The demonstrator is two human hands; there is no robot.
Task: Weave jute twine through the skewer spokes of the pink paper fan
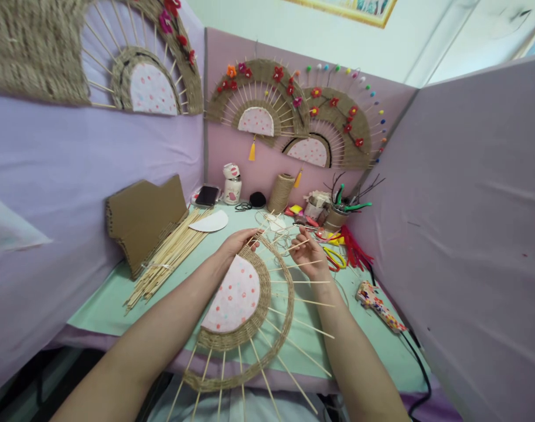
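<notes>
A half-round fan frame of thin bamboo sticks and woven twine bands stands tilted over the table's front edge. Its half-circle centre is pale pink with red dots. My left hand is closed on the upper end of the fan frame, fingers around the twine band and the end sticks. Beside the upper stick tips is my right hand, its fingers curled in a pinch; what lies between them is too small to make out. Loose twine lies on the table behind both hands.
Bamboo sticks and folded cardboard lie left. A twine spool stands at the back. Yellow-handled scissors, red pipe cleaners and a patterned glue gun with a cord are right. Decorated fans hang on the partition.
</notes>
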